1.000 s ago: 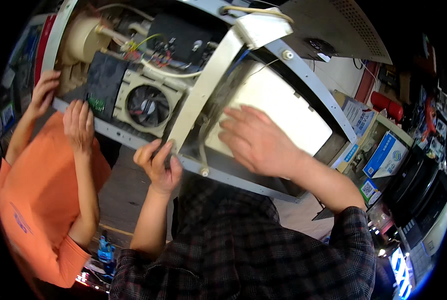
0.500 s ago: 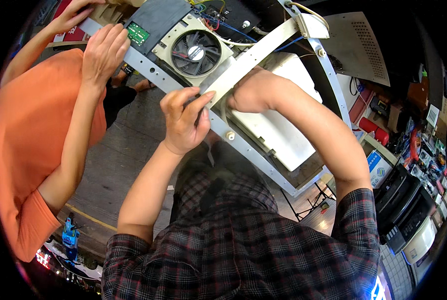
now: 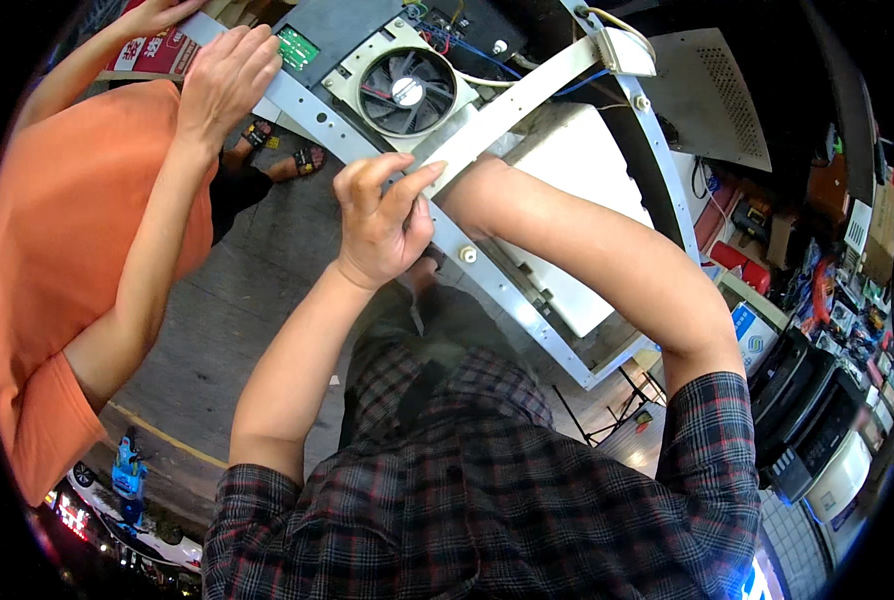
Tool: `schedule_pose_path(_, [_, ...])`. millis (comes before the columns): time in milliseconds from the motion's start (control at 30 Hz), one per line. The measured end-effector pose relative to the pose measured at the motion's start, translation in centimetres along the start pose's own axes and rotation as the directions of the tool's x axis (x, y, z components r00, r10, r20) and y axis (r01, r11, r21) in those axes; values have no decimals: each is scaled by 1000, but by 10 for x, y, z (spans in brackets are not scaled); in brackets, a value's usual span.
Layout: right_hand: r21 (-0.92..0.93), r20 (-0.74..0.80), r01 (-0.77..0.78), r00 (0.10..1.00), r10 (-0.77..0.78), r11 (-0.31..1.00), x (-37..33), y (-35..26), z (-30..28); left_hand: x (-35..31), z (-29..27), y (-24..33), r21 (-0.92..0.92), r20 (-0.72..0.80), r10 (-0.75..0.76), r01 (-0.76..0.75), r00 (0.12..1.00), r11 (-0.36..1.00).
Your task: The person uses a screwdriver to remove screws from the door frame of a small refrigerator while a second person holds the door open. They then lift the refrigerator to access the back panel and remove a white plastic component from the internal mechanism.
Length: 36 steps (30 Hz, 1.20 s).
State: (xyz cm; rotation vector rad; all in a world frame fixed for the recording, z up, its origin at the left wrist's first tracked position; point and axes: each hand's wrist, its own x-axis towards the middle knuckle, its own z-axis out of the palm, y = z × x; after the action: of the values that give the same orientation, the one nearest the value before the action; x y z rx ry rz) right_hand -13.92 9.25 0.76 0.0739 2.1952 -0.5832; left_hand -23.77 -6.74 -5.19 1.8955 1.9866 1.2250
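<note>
A pale metal frame (image 3: 527,318) of flat rails stands before me, with a white crossbar (image 3: 522,95) bridging it. My left hand (image 3: 382,218) is closed at the near end of that crossbar, its bent fingers and thumb against the bar and rail. My right hand (image 3: 479,190) reaches inside the frame beneath the crossbar. Its fingers are hidden there, so what they touch cannot be seen. Just right of it lies a white box-like housing (image 3: 597,195). A cooling fan (image 3: 407,92) in a cream mount sits left of the crossbar.
A co-worker in an orange shirt (image 3: 97,270) rests a hand (image 3: 229,85) on the frame's left rail, near a green circuit board (image 3: 299,48). Coloured wires run behind the fan. A perforated panel (image 3: 712,100) stands far right, with black equipment (image 3: 802,415) and clutter beyond.
My right hand has gone deeper under the crossbar, and its fingers have passed out of sight. My left hand keeps its place at the bar's end. The view has shifted slightly.
</note>
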Motion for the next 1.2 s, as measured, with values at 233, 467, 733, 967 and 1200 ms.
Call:
schedule_pose_path(233, [371, -147, 90, 988, -37, 924, -4, 33, -2, 0, -2, -1, -29, 0, -7, 7, 1000, 1000])
schedule_pose_path(467, [205, -155, 12, 988, 21, 979, 11, 49, 8, 2, -4, 2, -38, 11, -8, 8, 1000, 999])
schedule_pose_path(733, [174, -119, -50, 990, 71, 983, 31, 64, 24, 2, -2, 0, -48, -9, 3, -3, 1000, 999])
schedule_pose_path(967, [191, 18, -129, 992, 128, 973, 39, 43, 37, 4, -1, 2, -37, -10, -3, 3, 1000, 999])
schedule_pose_path(1200, [220, -27, -59, 997, 66, 974, 27, 42, 14, 6, -8, 6, -54, 14, -18, 19, 1000, 998])
